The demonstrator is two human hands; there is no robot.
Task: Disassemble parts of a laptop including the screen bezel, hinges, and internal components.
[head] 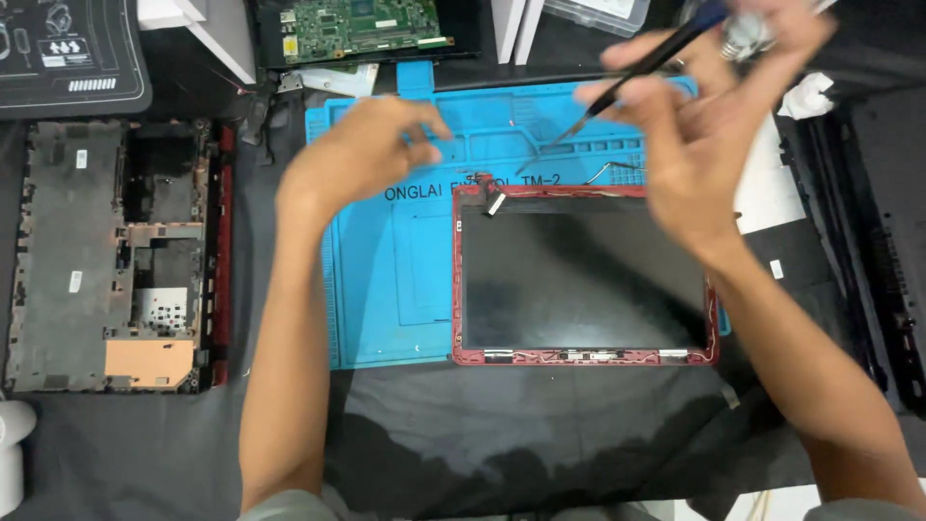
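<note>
Dark cloth (540,434) is spread over the bench, with a blue silicone work mat (386,289) laid on it. On the mat's right part a red-framed screen panel (584,280) lies face up, thin wires running along its lower edge.

Right hand (694,145) is raised above the panel's top edge, fingers closed on a black slender tool (646,68); a small metallic object (748,34) is also gripped, blurred, kind not told. Left hand (362,154) rests on the mat left of the panel, fingers curled loosely together, nothing seen held.

Risk, as judged: the tool's tip hangs over bare glass and loose cable ends (494,201); a slip could scratch the panel or tear a connector.

Stripped laptop base (116,256) lies well apart at left. Green circuit board (362,27) is set beyond the mat.
</note>
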